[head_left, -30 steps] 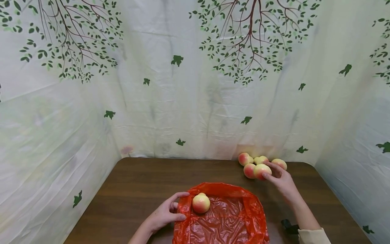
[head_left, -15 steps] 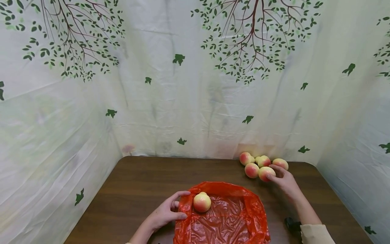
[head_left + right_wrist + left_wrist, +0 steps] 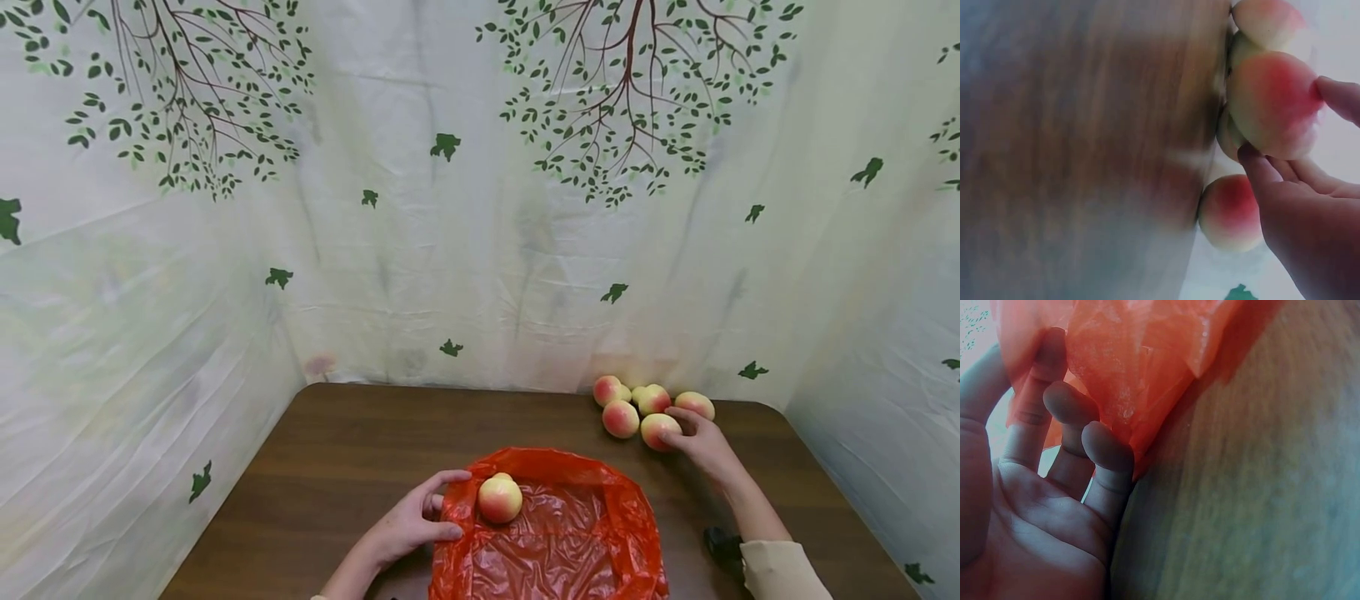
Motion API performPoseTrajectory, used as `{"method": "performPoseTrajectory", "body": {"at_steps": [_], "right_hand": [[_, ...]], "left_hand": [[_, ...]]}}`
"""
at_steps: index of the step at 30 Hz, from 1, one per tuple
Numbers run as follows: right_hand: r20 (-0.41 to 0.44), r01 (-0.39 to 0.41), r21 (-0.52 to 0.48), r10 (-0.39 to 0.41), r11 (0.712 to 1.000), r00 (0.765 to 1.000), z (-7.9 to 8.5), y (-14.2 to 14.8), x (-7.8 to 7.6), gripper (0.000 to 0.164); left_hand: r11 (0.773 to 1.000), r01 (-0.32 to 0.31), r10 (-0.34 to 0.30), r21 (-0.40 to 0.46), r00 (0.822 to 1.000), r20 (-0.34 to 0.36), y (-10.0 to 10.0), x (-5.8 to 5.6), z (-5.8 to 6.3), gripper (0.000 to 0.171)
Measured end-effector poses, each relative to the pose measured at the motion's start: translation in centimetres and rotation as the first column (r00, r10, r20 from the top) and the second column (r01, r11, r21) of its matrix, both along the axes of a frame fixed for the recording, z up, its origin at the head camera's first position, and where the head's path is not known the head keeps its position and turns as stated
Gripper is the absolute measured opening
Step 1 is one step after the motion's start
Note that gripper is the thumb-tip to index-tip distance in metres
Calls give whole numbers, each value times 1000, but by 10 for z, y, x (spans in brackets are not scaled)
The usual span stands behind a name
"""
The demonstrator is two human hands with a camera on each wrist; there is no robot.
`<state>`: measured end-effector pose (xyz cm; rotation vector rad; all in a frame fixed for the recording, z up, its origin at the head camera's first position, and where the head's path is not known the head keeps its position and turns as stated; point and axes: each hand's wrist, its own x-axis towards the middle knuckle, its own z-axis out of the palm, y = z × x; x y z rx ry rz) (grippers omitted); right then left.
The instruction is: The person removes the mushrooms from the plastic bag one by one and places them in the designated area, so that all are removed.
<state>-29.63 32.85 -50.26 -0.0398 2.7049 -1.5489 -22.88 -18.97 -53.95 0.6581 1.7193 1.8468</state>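
Observation:
In the head view my left hand (image 3: 408,523) holds the left edge of a red plastic bag (image 3: 555,567) that lies spread with its mouth open. The left wrist view has one finger showing through the thin red film (image 3: 1129,369). Inside the bag, at its left, sits one yellow and red peach (image 3: 499,500), with part of another pale round thing behind it. At the back right my right hand (image 3: 703,440) pinches a peach (image 3: 660,432) between thumb and fingers. The right wrist view shows this peach (image 3: 1275,106) large, thumb on one side and fingers on the other.
Several more peaches, such as a front one (image 3: 620,419) and a right one (image 3: 694,406), cluster at the back edge of the brown wooden table (image 3: 375,433). A small black object (image 3: 722,543) lies by the right forearm. A leaf-printed cloth (image 3: 480,250) hangs behind.
My right hand has drawn its peach a little to the right, so a gap now shows beside the front peach. My left hand stays at the bag's edge. The head view has shifted slightly.

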Motion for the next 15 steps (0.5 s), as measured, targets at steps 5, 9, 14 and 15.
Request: {"method": "performPoseTrajectory", "body": {"at_steps": [5,9,14,15], "right_hand": [[-13,-8,37,9,999,1000,-3,2,-2,69],[-17,-7,44,8,999,1000,-3,2,-3,69],[-20,5,47,-4,999,1000,1,0,-2,70],[-21,7,45,-6,999,1000,1,0,-2,70]], "left_hand": [[1000,2,-2,-1,1000,9,-1,1,1,72],[1000,6,-6,0,1000,10,-1,1,0,73],[1000,-5,5,-16,1000,-4,0,0,0,73],[1000,-8,8,-20,1000,-5,0,0,0,73]]}}
